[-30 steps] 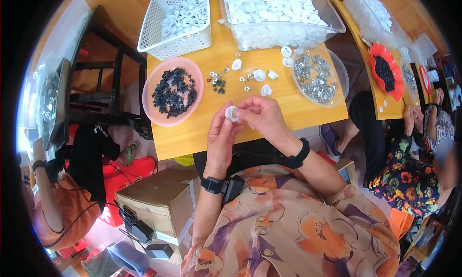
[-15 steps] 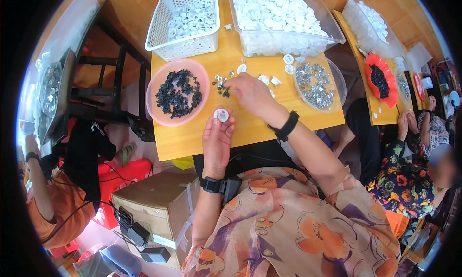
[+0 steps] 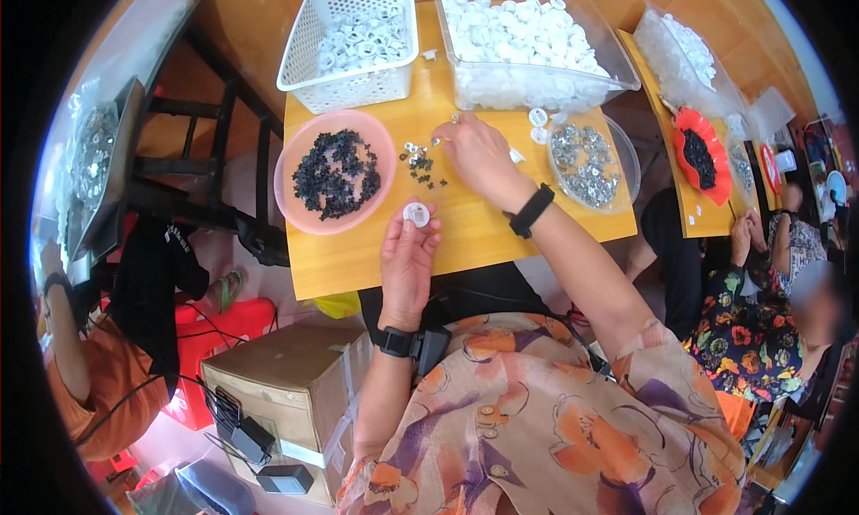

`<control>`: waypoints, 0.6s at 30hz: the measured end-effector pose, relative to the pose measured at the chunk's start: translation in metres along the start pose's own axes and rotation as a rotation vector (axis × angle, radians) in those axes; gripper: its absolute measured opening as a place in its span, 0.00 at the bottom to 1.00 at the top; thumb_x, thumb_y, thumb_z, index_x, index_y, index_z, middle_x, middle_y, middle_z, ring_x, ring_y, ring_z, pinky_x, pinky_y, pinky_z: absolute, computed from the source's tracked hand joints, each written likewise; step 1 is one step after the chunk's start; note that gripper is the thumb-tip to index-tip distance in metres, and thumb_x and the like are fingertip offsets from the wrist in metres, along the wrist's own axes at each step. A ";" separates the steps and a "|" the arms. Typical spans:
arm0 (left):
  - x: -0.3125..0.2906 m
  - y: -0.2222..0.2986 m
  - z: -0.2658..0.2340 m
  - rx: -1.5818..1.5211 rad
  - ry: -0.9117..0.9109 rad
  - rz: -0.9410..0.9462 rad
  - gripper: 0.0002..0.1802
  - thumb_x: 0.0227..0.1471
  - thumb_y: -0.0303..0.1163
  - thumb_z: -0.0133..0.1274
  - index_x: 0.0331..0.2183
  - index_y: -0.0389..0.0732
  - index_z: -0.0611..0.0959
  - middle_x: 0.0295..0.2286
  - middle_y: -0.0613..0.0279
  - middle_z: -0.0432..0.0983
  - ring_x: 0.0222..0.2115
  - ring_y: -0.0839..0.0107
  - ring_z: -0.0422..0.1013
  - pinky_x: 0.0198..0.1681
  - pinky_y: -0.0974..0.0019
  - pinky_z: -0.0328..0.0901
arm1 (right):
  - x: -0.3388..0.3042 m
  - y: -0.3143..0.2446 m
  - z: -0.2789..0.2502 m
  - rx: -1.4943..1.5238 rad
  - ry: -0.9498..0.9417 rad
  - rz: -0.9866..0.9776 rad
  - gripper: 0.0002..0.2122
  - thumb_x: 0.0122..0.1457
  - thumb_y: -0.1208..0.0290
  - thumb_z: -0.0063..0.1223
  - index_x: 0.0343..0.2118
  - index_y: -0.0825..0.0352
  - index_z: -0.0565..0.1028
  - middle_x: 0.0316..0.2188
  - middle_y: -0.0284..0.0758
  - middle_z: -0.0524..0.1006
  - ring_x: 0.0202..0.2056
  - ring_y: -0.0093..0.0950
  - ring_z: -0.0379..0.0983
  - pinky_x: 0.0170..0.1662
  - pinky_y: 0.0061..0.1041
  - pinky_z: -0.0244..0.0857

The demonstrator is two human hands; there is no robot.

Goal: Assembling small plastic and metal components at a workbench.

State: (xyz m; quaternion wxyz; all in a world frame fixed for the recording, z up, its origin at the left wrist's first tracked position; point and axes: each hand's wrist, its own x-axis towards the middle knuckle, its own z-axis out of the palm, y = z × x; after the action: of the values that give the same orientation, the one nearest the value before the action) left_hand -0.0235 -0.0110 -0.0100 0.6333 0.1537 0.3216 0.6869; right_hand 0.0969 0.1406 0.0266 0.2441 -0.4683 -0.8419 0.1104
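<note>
Between the thumb and fingers of my left hand is a round white plastic cap, its inner side facing up, over the table's near edge. My right hand is farther off, palm down, thumb and index finger closing at a small silvery metal piece on the tabletop. Beside those fingertips lies a loose group of black star-like pieces with a few metal bits. A pink bowl of the black pieces stands to the left. To the right is a clear round tub of metal pieces.
A white perforated basket and a clear bin, both with white plastic parts, line the table's back. Loose white caps lie near the bin. A cardboard box stands lower left. Other people sit left and right, the right one by another table.
My right hand has moved slightly away and right, from the black pieces to a metal piece. The left hand keeps hold of the white cap. The view has shifted a little.
</note>
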 end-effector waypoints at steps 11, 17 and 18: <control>-0.002 0.003 0.006 -0.003 -0.019 -0.005 0.21 0.61 0.33 0.42 0.54 0.38 0.64 0.42 0.56 0.71 0.37 0.73 0.70 0.42 0.72 0.66 | 0.014 0.011 0.022 0.032 0.052 -0.025 0.04 0.48 0.73 0.55 0.22 0.65 0.79 0.25 0.42 0.73 0.28 0.39 0.72 0.29 0.36 0.63; 0.006 0.003 0.005 -0.016 -0.014 -0.084 0.17 0.60 0.31 0.42 0.50 0.37 0.68 0.41 0.53 0.72 0.33 0.74 0.70 0.40 0.73 0.67 | -0.002 -0.003 -0.015 0.571 -0.100 0.174 0.05 0.49 0.71 0.59 0.28 0.64 0.81 0.25 0.37 0.76 0.26 0.28 0.72 0.30 0.26 0.64; 0.009 0.004 0.005 -0.015 -0.020 -0.098 0.15 0.60 0.30 0.42 0.48 0.37 0.69 0.40 0.53 0.72 0.32 0.74 0.70 0.39 0.74 0.67 | -0.006 -0.007 -0.022 0.705 -0.200 0.254 0.07 0.49 0.70 0.60 0.30 0.64 0.81 0.26 0.36 0.76 0.25 0.25 0.71 0.30 0.23 0.64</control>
State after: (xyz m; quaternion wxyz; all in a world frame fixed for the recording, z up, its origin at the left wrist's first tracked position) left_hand -0.0242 -0.0012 -0.0054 0.6707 0.1399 0.3171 0.6558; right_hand 0.1058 0.1310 0.0460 0.2914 -0.4432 -0.7073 0.4674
